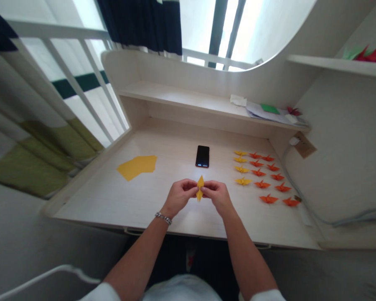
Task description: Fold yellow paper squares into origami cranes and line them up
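Note:
A small yellow piece of origami paper (200,184), folded into a narrow diamond with a split lower end, is pinched between both hands above the front middle of the desk. My left hand (180,195) grips its left edge with thumb and fingers, and my right hand (218,196) grips the right edge the same way. Beyond the hands lies a black phone (202,156). To the right sit rows of folded paper cranes, a column of yellow cranes (241,169) beside two columns of orange cranes (262,184). Loose yellow paper sheets (138,166) overlap at the left.
The pale desk (172,138) has a raised shelf (181,97) at the back, holding papers (269,113) and a crumpled white tissue (238,100). A grey cable (319,219) runs along the right wall. White railing (78,85) and curtains border the left side.

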